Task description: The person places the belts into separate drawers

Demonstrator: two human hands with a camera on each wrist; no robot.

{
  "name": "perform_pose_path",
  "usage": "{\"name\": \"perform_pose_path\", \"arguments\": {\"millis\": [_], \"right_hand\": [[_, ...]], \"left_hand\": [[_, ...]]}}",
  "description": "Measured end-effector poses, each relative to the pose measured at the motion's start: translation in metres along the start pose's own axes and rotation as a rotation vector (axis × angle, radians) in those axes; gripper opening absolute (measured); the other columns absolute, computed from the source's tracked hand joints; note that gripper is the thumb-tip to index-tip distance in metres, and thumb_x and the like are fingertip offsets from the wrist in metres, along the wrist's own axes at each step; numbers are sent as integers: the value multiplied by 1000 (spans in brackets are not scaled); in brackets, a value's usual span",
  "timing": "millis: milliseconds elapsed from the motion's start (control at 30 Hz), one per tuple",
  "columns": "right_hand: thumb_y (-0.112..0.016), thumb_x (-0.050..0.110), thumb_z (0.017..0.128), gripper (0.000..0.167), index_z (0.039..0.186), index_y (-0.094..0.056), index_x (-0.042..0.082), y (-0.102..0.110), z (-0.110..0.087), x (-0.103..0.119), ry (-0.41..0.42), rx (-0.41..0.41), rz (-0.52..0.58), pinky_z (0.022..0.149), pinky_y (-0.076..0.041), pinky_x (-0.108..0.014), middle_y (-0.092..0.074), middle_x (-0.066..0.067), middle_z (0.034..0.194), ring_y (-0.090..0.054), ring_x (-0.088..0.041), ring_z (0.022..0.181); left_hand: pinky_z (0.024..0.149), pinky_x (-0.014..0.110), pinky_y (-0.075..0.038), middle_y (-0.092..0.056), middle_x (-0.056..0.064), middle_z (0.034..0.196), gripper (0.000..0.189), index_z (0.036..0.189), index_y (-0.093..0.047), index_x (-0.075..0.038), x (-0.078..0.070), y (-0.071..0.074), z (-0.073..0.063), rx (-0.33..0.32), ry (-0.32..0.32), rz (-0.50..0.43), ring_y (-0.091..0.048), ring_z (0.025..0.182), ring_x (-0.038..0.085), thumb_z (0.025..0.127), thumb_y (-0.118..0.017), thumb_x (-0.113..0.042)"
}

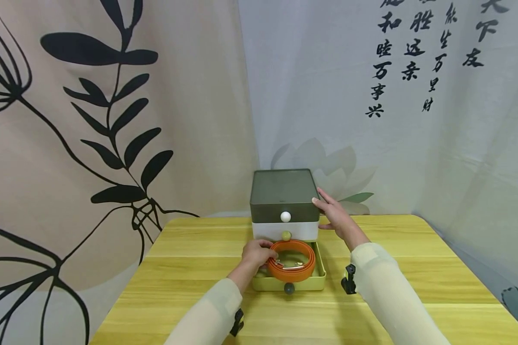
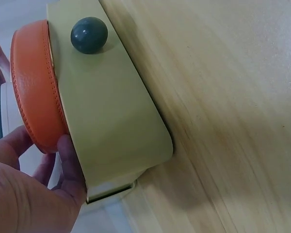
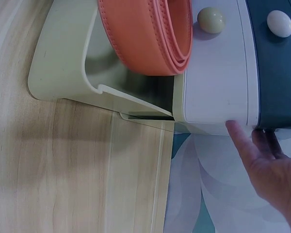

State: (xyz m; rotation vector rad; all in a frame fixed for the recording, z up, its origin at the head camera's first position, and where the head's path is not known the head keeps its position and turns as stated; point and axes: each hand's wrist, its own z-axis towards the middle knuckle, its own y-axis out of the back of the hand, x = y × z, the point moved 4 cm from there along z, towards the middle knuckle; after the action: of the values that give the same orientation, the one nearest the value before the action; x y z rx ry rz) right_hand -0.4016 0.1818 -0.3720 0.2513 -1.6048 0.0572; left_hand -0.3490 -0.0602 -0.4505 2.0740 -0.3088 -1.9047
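An orange belt (image 1: 305,273), coiled in a ring with its buckle inside, sits at the open bottom drawer (image 1: 267,285) of a small drawer box (image 1: 285,187). My left hand (image 1: 255,254) pinches the left side of the coil between thumb and fingers; the left wrist view shows the belt (image 2: 36,82) partly above the drawer's front, which has a dark round knob (image 2: 89,35). Against the right side of the box rests my right hand (image 1: 337,218), fingers extended; in the right wrist view its fingertips (image 3: 237,130) touch the white middle drawer's side (image 3: 216,82).
The box stands near the back edge of a wooden table (image 1: 190,268). Its dark upper drawer has a white knob (image 1: 286,217), the middle one a greenish knob (image 1: 287,235). Behind hangs a printed cloth (image 1: 207,120) with plants and writing.
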Motion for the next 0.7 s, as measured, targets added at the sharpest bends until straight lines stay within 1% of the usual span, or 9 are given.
{"name": "perform_pose_path", "arguments": {"millis": [200,333,533,700], "right_hand": [[-48,40,105,67,160,-9,35,0,-1,0,6,4,-10,102,-37,-64,-7,-15,165,-17,-40,147],[-48,40,105,67,160,-9,35,0,-1,0,8,6,-12,101,-38,-64,-8,-15,165,-17,-39,147],[-48,41,105,67,160,-9,34,-1,-1,0,7,8,-11,101,-39,-63,-7,-15,164,-17,-40,147],[-47,40,105,67,160,-9,34,0,-2,1,9,9,-6,101,-39,-64,-7,-15,165,-16,-40,147]], "left_hand": [[56,38,-57,-65,6,79,27,97,-74,-1,-1,-1,0,-9,-21,47,-54,52,11,70,-81,-2],[55,38,-57,-65,6,77,27,97,-74,1,-3,-1,-1,-5,-26,58,-54,51,11,71,-80,-1],[55,40,-57,-64,7,75,21,92,-73,1,-3,-2,-1,-6,-27,85,-56,51,13,72,-80,-2],[54,40,-57,-64,7,74,15,87,-74,1,-4,-4,0,-15,-54,127,-57,49,14,74,-80,-2]]}}
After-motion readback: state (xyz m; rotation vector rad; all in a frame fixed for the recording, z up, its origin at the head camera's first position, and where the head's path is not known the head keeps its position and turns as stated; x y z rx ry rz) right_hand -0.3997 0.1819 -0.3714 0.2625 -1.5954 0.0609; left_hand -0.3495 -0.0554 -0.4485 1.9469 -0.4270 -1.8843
